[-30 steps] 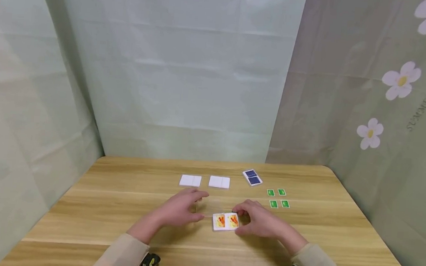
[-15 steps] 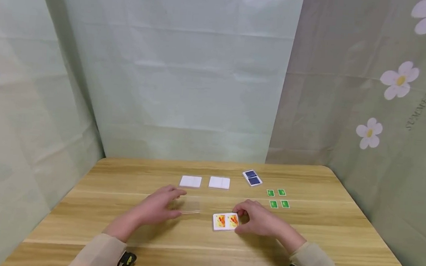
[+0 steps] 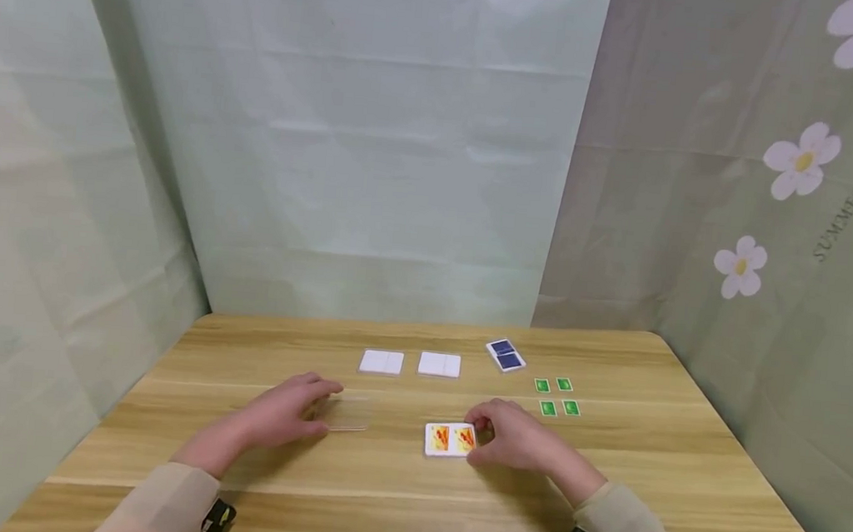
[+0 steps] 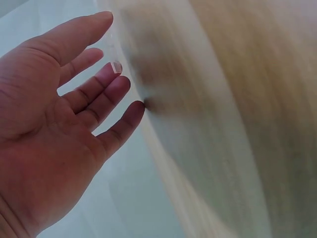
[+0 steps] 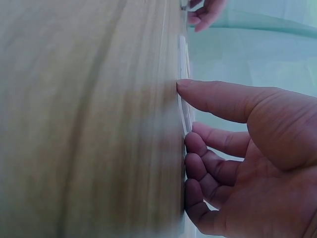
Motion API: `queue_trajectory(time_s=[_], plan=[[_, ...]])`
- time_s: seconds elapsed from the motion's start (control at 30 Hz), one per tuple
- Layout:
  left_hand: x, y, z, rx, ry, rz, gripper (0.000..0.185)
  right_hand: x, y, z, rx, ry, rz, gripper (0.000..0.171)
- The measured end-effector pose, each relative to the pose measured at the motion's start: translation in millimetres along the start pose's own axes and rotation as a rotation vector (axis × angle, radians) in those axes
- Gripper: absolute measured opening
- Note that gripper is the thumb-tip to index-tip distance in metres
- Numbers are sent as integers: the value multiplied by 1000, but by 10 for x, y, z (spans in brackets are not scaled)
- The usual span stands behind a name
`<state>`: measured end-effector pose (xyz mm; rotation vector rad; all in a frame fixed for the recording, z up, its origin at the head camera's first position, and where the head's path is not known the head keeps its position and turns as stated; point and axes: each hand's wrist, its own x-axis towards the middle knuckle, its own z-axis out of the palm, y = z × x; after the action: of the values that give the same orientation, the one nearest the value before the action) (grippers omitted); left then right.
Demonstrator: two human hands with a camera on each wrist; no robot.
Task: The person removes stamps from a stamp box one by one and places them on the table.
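Observation:
In the head view my left hand pinches a clear, see-through plastic piece by its left side, low over the table. The left wrist view shows a small clear edge at the fingertips; the rest of the piece barely shows there. To the right, a white card stack with two orange and yellow pictures lies flat. My right hand grips its right end between thumb and fingers, the little-finger side resting on the tabletop. Edge-on, the stack appears as a thin strip in the right wrist view.
Two white rectangles lie side by side behind the hands. A stack with dark blue panels sits tilted at the back right. Several small green squares are spread beyond the right hand. Cloth curtains enclose the wooden table.
My left hand has moved left with the clear plastic piece, away from the card stack. The right hand has stayed at the stack's right end, with only a slight shift left.

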<state>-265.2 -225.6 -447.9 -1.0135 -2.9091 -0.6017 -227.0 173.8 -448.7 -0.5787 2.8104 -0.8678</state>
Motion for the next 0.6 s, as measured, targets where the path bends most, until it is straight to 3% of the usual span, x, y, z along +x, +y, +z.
queue_trajectory(time_s=[0.33, 0.47, 0.6], plan=[[-5, -49, -40, 17, -52, -40, 60, -2, -13, -9, -10, 10, -24, 42], [11, 32, -45, -2, -56, -73, 64, -15, -9, -18, -9, 11, -16, 42], [67, 193, 8, 10, -2, -81, 63, -13, 2, -8, -4, 6, -9, 42]])
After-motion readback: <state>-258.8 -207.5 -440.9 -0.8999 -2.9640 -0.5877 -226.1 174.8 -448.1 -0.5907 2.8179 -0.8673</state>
